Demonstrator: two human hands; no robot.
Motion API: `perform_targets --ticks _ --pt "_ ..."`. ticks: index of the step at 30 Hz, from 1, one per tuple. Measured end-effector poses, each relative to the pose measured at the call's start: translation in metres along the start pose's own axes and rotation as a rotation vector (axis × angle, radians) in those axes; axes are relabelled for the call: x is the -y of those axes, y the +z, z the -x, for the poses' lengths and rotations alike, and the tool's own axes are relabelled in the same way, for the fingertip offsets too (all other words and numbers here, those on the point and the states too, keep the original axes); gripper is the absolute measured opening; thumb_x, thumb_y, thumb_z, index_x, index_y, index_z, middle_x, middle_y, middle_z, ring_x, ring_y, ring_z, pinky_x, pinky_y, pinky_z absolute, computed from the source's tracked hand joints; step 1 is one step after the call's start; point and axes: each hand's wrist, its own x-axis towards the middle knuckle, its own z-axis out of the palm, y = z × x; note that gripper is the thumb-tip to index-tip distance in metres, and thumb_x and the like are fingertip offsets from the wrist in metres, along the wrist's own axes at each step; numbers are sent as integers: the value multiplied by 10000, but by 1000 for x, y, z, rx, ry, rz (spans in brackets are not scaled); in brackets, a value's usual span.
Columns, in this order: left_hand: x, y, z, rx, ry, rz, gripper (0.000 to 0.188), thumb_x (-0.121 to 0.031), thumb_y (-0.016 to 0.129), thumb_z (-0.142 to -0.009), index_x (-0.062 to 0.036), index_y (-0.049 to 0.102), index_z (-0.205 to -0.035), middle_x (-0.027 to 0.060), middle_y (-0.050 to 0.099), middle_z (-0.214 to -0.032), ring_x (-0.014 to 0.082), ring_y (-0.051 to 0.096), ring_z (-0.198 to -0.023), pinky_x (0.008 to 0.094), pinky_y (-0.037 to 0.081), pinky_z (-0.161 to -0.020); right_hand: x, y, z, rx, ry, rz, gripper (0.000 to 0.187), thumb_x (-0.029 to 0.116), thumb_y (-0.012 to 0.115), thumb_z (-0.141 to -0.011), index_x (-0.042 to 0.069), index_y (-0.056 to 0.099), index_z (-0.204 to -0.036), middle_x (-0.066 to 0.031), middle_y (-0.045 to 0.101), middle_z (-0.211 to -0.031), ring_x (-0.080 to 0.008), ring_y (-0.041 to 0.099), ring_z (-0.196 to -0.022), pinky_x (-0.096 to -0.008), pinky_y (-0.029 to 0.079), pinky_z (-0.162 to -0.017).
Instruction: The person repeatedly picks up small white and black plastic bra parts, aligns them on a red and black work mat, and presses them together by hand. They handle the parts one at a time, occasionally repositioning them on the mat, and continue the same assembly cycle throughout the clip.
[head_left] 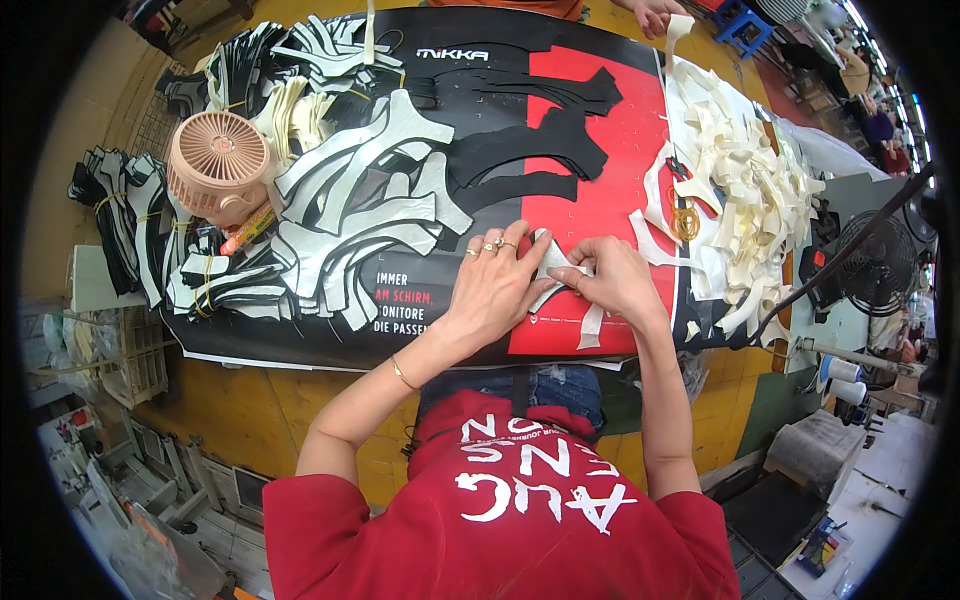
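Both hands meet over the red part of a black-and-red printed sheet (630,120) on the table. Between them lies a small white-faced fabric piece (549,258). My left hand (492,282) is bent over its left side, fingertips holding it, with rings on the fingers. On the other side my right hand (615,280) pinches the piece's edge between thumb and finger. A cream strip (591,326) lies below the right hand. Left of my hands spreads a heap of curved white-faced, black-edged pieces (390,235). Black curved pieces (560,145) lie in stacks just beyond.
A pink fan (218,165) stands among banded bundles (150,215) at the left. Cream scraps (755,180) are piled on the right, beside yellow rubber bands (685,222). Another person's hand (655,16) shows at the far edge. A black fan (872,260) stands farther right.
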Motion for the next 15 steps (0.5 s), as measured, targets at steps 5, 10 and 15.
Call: perform_targets --ticks 5,10,15 --pt "-2 -1 5 21 -75 -63 656 -421 685 -889 -81 506 -1422 165 470 -1293 337 471 -1123 459 351 -963 1 -4 7 -74 -4 138 420 450 801 -780 49 775 -903 -162 719 -757 -331 718 -773 -424 537 -689" --pt "-3 -4 12 19 -87 -156 754 -488 674 -876 -31 475 -1442 167 432 -1337 344 409 -1193 452 311 -1011 -24 -25 30 -21 167 -1 474 482 793 -799 10 743 -806 -143 689 -693 -271 676 -631 -370 515 -628" --pt "-13 -3 17 0 -130 -200 763 -448 671 -888 5 435 -1455 198 369 -1460 362 385 -1248 468 294 -1042 -50 -22 47 -62 192 -99 507 527 777 -805 21 750 -815 -175 698 -738 -308 705 -737 -401 525 -690"
